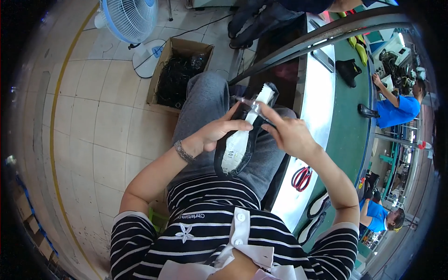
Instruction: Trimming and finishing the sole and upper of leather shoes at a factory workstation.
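- I see a black shoe (242, 140) held over the person's lap, sole-side or insole-side up, with a white inner panel facing the camera.
- Its long axis runs from lower left, near the striped shirt (205, 233), up and to the right, toward the table (322, 107).
- The left hand (217, 130) is clenched on the shoe's left rim about midway along, thumb laid over the top edge; a metal bracelet (183, 151) sits at the wrist.
- The right hand (289, 133) lies just to the right of the shoe's upper end. Its forefinger stretches left to touch a clear wrap or film (254, 103) near the white ribbed tip (266, 93).
- So the shoe lies between both hands, the left grasping it firmly, the right touching lightly. I cannot tell whether the right grip is pinching the film or only resting on it.
- Hidden or unclear: the shoe's far side under the left palm, the right fingertips behind the film, and what the white panel is made of.
- Nearby: red-handled scissors (302, 177) on the table, two more soles (315, 214) beside them, a cardboard box (179, 74) of dark bits and a fan (130, 18) on the floor, and other workers in blue at the right edge.
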Demonstrator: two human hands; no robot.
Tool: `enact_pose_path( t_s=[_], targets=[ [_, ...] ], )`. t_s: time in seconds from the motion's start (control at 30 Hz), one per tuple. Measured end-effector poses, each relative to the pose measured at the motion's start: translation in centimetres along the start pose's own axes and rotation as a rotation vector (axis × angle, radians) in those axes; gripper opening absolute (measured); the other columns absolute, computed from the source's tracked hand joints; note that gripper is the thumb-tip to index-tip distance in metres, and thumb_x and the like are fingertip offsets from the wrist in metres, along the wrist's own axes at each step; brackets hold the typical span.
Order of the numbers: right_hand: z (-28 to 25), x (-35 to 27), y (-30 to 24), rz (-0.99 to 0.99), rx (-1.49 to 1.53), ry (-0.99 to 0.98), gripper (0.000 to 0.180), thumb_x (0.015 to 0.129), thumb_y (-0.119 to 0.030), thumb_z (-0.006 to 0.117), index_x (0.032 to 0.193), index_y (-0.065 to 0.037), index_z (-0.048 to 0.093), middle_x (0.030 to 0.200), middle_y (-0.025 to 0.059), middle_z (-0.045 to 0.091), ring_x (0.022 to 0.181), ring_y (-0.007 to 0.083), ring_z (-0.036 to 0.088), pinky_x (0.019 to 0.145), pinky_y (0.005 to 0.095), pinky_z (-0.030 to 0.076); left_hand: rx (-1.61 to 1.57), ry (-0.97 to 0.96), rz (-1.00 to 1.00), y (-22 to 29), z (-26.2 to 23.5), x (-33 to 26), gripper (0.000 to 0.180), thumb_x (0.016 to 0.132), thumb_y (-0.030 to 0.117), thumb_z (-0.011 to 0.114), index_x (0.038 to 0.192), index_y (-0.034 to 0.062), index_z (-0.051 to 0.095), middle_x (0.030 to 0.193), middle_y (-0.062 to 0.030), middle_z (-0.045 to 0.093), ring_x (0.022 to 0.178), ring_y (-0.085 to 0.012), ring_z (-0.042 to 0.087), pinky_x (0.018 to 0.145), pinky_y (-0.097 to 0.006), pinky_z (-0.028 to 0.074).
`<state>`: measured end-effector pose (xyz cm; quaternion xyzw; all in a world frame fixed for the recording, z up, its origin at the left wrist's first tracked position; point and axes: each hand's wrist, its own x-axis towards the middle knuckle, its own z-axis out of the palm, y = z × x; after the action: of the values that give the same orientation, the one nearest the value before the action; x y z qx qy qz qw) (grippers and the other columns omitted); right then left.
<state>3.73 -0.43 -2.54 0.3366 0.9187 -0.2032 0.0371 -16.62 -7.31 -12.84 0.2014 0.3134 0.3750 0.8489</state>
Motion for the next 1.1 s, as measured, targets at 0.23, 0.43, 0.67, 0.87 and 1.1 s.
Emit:
enact_pose_path(
  t_s=[0.23,0.43,0.67,0.87,1.1],
  targets=[
    [-0.7,-0.9,-1.9,-0.030,-0.027,-0.009,0.059,0.098,-0.022,0.053,0.150,-0.021,0.024,0.048,0.0057,0.052,0.039,0.0212,0.053,0.039,0.0311,0.040,-0.037,-0.043,-0.056,-0.8,-1.2,0.0,0.104,0.082,0.020,0.074,0.155,0.0190,0.000,0.129,-0.0110,0.048,0.116,-0.0183,0.050,0.098,-0.035,0.042],
    [-2.0,-0.4,-3.6,0.043,-0.075,-0.197,0.062,0.095,-0.021,0.057,0.149,-0.021,0.026,0.055,0.0091,0.057,0.042,0.0252,0.056,0.043,0.0359,0.044,0.069,-0.047,0.003,0.1,-0.6,-0.8,0.111,0.079,0.015,0.076,0.155,0.0199,-0.006,0.143,-0.0125,0.035,0.128,-0.0229,0.043,0.104,-0.037,0.038],
    [-0.4,-0.9,-3.8,0.110,-0.013,-0.236,0.061,0.095,-0.021,0.056,0.148,-0.021,0.026,0.049,0.0080,0.054,0.043,0.0270,0.058,0.044,0.0372,0.046,-0.184,-0.064,0.116,-3.3,-1.4,-1.3,0.087,0.093,0.029,0.063,0.155,0.0221,0.003,0.144,-0.0096,0.038,0.133,-0.0199,0.040,0.107,-0.036,0.037],
    [-0.3,-0.9,-3.9,0.137,-0.015,-0.272,0.060,0.096,-0.022,0.055,0.149,-0.021,0.025,0.048,0.0060,0.054,0.041,0.0235,0.057,0.042,0.0344,0.046,-0.392,-0.031,0.132,-6.0,0.0,-2.3,0.070,0.100,0.035,0.049,0.155,0.0218,0.007,0.147,-0.0091,0.034,0.134,-0.0175,0.037,0.105,-0.033,0.038],
    [-1.4,-1.7,-5.7,-0.186,0.090,0.180,0.070,0.087,-0.015,0.066,0.148,-0.019,0.033,0.057,0.0093,0.056,0.045,0.0262,0.058,0.043,0.0355,0.042,-0.196,0.046,0.148,-6.1,0.2,-2.3,0.083,0.094,0.022,0.059,0.155,0.0229,0.003,0.150,-0.0094,0.028,0.135,-0.0206,0.034,0.108,-0.037,0.034]
  ],
)
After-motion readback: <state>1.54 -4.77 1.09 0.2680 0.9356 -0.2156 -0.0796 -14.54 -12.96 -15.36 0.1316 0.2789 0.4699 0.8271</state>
